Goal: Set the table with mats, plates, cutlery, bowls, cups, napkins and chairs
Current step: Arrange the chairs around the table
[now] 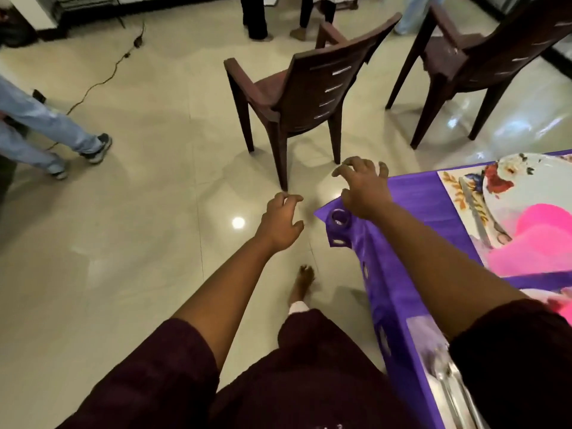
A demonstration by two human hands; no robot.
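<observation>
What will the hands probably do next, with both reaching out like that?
Probably reach on and take the nearer brown chair by its backrest. Both the left hand and right hand are empty, fingers spread, aimed at it, and it stands off the purple-clothed table.

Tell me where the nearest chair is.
The nearest chair stands on the floor, top centre of the head view, just beyond both hands, left of the second chair.
</observation>
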